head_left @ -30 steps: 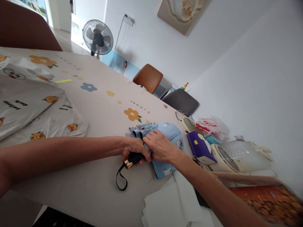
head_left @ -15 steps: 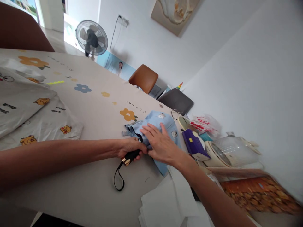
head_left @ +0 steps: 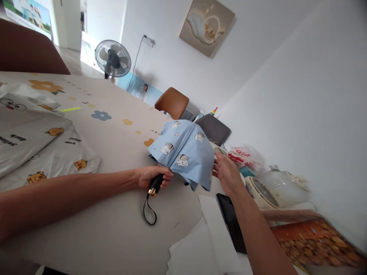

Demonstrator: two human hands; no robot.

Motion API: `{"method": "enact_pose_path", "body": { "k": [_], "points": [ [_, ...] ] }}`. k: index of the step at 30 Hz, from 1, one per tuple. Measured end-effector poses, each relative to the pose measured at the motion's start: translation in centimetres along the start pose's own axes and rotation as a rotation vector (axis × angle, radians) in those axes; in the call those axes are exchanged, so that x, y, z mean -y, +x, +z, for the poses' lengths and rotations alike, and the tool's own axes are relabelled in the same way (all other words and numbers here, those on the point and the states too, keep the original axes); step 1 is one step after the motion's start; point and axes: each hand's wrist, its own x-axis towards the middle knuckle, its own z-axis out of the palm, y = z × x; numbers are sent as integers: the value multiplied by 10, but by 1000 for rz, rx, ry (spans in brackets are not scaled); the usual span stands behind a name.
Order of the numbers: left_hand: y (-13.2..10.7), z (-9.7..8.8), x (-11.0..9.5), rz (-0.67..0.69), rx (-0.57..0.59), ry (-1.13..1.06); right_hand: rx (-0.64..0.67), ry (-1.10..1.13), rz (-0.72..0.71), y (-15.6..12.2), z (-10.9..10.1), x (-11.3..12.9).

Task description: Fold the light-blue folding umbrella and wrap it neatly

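Well, papers [head_left: 197, 244] (white) near umbrella [head_left: 187, 147].

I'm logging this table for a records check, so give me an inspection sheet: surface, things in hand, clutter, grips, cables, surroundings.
Surface: pale table with printed flowers.
Job's things: blue umbrella with animal print, fabric loose, neither fully spread nor wrapped; black handle with a hanging strap.
Clutter: duck-print item at left; white sheets and a dark flat object at right.
Left grip: closed around the handle.
Right grip: at the umbrella's right edge; whether it holds fabric is unclear.
Cables: cord hanging from the wall outlet; lower end not traceable.
Surroundings: fan, brown chair, wall picture.
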Motion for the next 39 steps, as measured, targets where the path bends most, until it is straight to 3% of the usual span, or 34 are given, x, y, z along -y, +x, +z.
{"method": "enact_pose_path", "body": {
  "k": [3, 6, 10, 12, 17, 22, 24, 26, 29, 31, 35, 39],
  "points": [
    [0, -1, 2, -2, 7, 24, 35, 82, 142, 1, 5, 3],
    [0, 0, 3, -16, 11, 52, -71, 135, 228, 5, 6, 7],
    [1, -1, 3, -35, 1, 49, -292, 209, 139, 9, 5, 19],
    [2, -3, 4, -36, 11, 2, -333, 286, 74, 8, 8, 30],
    [4, -8, 3, -67, 43, -102, -134, 499, 76, 7, 30, 61],
    [7, -12, 3, -52, 27, -156, 98, 607, -119, 3, 44, 72],
    [8, -12, 1, -10, -33, -163, 94, 564, -148, -3, 43, 63],
    [9, -12, -3, 45, -119, -133, 121, 468, -79, -15, 41, 46],
    [8, -8, -11, 122, -246, -51, 448, 247, 184, -36, 45, 14],
    [7, -5, -15, 184, -318, -7, 597, 120, 270, -49, 55, -4],
    [7, 4, -11, 278, -429, 77, 583, 167, 143, -57, 85, -22],
    [11, 11, 0, 358, -503, 172, 583, 369, 219, -53, 111, -28]
  ]
}}
